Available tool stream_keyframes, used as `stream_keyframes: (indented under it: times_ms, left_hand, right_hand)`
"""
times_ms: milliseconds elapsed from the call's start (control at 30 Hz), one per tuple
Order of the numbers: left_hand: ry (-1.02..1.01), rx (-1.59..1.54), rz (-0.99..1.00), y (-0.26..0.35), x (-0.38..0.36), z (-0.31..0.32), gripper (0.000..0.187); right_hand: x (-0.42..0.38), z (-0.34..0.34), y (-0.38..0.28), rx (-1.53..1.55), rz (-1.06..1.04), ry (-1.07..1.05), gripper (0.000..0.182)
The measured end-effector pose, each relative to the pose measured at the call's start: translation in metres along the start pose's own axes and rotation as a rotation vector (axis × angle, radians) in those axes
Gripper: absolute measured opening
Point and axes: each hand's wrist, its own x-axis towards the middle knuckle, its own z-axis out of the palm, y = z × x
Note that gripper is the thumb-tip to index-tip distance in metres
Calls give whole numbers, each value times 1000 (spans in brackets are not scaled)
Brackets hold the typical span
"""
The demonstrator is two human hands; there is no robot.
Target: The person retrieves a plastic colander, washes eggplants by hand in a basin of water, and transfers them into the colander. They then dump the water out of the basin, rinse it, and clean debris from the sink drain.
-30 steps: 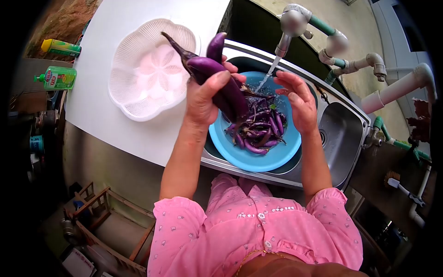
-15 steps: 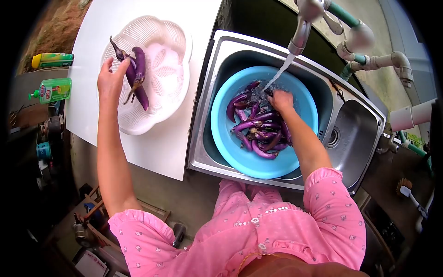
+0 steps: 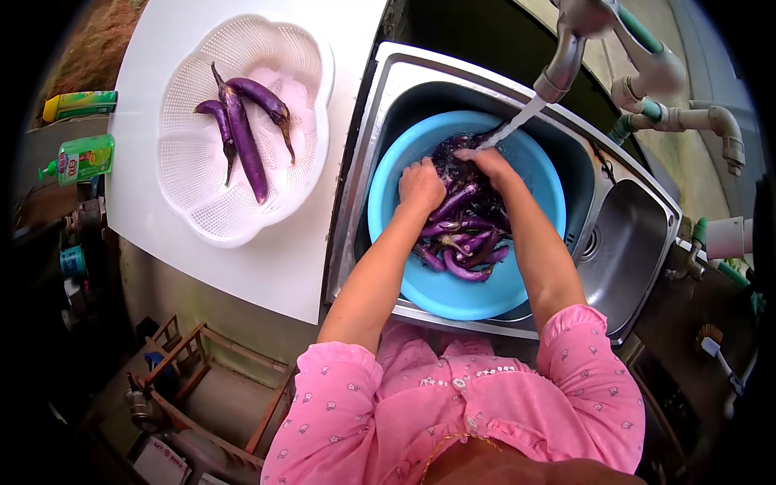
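Note:
A blue basin [image 3: 465, 295] full of long purple eggplants [image 3: 466, 234] sits in the steel sink [image 3: 364, 162]. Water runs from the tap [image 3: 563, 69] into it. My left hand [image 3: 421, 185] reaches into the basin with its fingers curled down among the eggplants. My right hand [image 3: 491, 164] is also in the pile, right under the stream of water. Whether either hand grips an eggplant is hidden. Three eggplants [image 3: 242, 129] lie in the white plastic colander [image 3: 202, 218] on the white counter.
The white counter [image 3: 275, 275] ends at the sink's left rim. Two green bottles [image 3: 81, 158] stand off its left edge. A second sink bowl with a drain [image 3: 622, 250] lies to the right. Pipes [image 3: 687, 117] run behind the tap. A wooden crate [image 3: 202, 388] sits below.
My left hand let go of the eggplants in the colander and moved right into the blue basin. My right hand stayed in the basin under the water.

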Motion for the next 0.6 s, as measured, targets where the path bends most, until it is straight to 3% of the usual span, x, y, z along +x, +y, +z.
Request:
stream_keyframes:
  times_ms: [100, 133, 167, 233, 300, 333, 467, 600]
  left_hand:
    - [-45, -10, -35, -3, 15, -3, 34]
    - [-199, -17, -25, -2, 17, -14, 33]
    - [-357, -25, -13, 0, 17, -26, 32]
    - [-376, -90, 17, -5, 11, -27, 29]
    - [48, -315, 311, -15, 7, -13, 31]
    - [120, -370, 224, -15, 7, -7, 33]
    - [78, -242, 29, 19, 22, -8, 31]
    - [-59, -10, -36, 35, 47, 24, 34]
  right_hand:
    - [-8, 19, 8, 149, 30, 89, 28]
    - [-17, 18, 8, 326, 6, 27, 27]
    - [-27, 14, 7, 317, -12, 58, 26]
    - [-42, -10, 18, 284, -278, 102, 25]
    - [-61, -39, 15, 402, -323, 204, 25]
    - [-63, -50, 20, 534, -359, 241, 27]
    - [-68, -66, 21, 455, -287, 191, 30]
    - [-37, -40, 29, 194, -286, 330, 32]
